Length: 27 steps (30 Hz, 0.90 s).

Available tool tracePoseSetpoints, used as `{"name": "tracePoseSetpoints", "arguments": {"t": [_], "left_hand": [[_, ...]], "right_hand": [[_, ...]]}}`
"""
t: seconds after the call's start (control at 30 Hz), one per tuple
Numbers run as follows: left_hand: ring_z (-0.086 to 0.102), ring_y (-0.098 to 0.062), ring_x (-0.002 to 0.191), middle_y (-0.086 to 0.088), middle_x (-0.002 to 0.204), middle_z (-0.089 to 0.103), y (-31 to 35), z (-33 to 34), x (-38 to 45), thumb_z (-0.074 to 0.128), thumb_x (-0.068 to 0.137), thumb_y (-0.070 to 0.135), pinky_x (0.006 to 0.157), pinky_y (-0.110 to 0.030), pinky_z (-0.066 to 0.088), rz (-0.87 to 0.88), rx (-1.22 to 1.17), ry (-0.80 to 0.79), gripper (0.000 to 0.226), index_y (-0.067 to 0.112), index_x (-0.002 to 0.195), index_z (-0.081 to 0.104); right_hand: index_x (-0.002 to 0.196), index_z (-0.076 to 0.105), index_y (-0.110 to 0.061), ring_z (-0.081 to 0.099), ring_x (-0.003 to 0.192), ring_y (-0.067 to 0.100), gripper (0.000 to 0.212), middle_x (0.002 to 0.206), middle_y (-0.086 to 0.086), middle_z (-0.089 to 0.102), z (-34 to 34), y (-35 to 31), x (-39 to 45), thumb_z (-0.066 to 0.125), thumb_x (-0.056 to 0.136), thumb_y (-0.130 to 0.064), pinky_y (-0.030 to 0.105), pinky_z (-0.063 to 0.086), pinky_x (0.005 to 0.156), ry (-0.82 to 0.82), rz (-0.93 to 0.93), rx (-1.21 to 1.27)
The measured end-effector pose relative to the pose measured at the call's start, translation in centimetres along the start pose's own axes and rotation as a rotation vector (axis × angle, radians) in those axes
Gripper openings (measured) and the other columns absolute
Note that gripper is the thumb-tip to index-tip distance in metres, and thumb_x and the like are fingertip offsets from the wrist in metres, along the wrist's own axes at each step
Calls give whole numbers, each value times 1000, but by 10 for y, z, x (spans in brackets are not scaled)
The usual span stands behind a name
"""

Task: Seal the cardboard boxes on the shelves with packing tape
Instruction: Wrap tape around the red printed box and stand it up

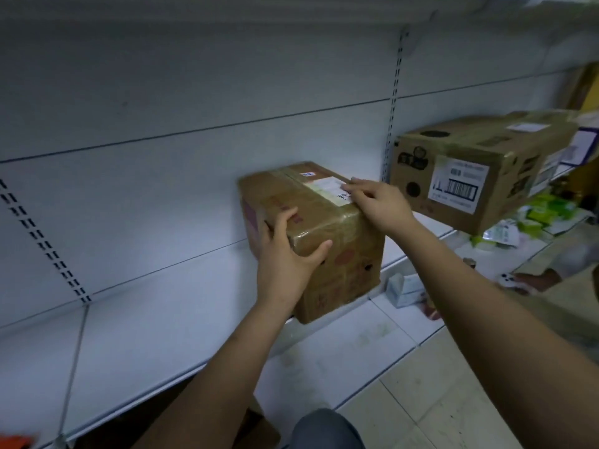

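A small brown cardboard box [324,222], wrapped in glossy tape with a white label on top, stands on the white shelf [162,335]. My left hand [285,254] grips its near left corner, fingers over the top and thumb on the front face. My right hand [376,202] lies flat on the right top edge, fingertips on the label. A larger cardboard box [479,170] with a barcode label sits further right on the same shelf level. No tape roll shows in view.
White slotted uprights [393,102] divide the shelf backing. Small white packets [402,286] lie on the lower shelf, green packs [544,212] below the big box. Another person's foot [534,280] stands on the tiled floor at right. An orange object [16,442] peeks in bottom left.
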<state>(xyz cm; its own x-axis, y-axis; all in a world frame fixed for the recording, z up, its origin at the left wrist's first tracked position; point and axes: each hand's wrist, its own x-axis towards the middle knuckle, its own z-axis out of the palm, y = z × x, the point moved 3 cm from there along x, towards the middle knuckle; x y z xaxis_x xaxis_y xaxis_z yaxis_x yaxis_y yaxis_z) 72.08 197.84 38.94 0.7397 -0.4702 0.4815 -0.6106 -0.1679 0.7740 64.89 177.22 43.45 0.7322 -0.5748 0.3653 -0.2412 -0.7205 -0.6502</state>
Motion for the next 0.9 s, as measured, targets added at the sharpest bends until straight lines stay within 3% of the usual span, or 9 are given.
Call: {"name": "tracePoseSetpoints", "arguments": {"t": [0.17,0.27,0.33,0.37,0.43,0.5,0.63,0.77,0.9], "left_hand": [[51,-16,125,7,139,42,-7,1,11,75,61,70,101,-38,51,-9,57,11,77,55,127,38],[51,-20,126,4,143,38,-6,-3,15,72,58,75,102,-42,49,-31,80,-30,82,57,129,34],[50,-21,129,1,147,34,-7,-8,14,72,55,73,105,-45,48,-83,90,-118,96,52,136,25],[47,-21,133,1,151,32,-9,-13,13,75,54,70,107,-44,46,-124,50,-149,108,49,142,16],[40,-12,136,9,152,30,-15,-27,3,84,60,57,111,-35,41,-196,-51,-189,121,42,150,3],[41,-5,129,14,143,38,-17,-54,-18,81,79,38,107,-27,40,-183,-13,-176,101,26,155,16],[57,-2,118,12,128,58,-37,-144,-89,68,92,20,98,-23,49,-157,5,149,38,29,128,58],[60,-3,107,14,115,59,-67,-272,-170,61,93,14,90,-31,54,-146,213,513,26,28,114,62],[55,-10,108,12,111,53,-81,-416,-261,56,89,21,92,-35,49,-208,590,818,25,24,114,61]], "right_hand": [[127,64,-42,46,134,16,38,146,-13,50,1,-2,13,36,102,-40,35,38,106,1,-65,-175],[131,60,-43,43,136,24,45,145,-11,52,6,-5,19,26,102,-43,49,25,116,-40,-56,-370],[126,65,-30,45,131,29,47,134,-1,61,3,-15,19,25,102,-40,52,19,117,-30,-9,-518],[117,69,-23,50,124,30,46,123,4,66,0,-23,17,28,101,-36,51,24,116,25,-18,-590],[101,74,-15,58,106,30,41,108,6,70,-4,-50,4,37,96,-31,46,40,102,199,-120,-640],[100,73,-11,59,99,31,36,105,8,71,4,-84,-15,43,93,-29,39,48,84,332,-215,-444],[115,69,-15,60,106,25,32,115,5,69,63,-180,-58,47,97,-30,33,47,86,291,-458,-29],[132,59,-22,56,114,14,40,129,-2,62,150,-292,-111,44,99,-38,28,43,92,42,-688,291],[147,44,-19,41,134,18,52,147,1,46,246,-412,-177,43,98,-40,24,27,108,-210,-939,419]]}}
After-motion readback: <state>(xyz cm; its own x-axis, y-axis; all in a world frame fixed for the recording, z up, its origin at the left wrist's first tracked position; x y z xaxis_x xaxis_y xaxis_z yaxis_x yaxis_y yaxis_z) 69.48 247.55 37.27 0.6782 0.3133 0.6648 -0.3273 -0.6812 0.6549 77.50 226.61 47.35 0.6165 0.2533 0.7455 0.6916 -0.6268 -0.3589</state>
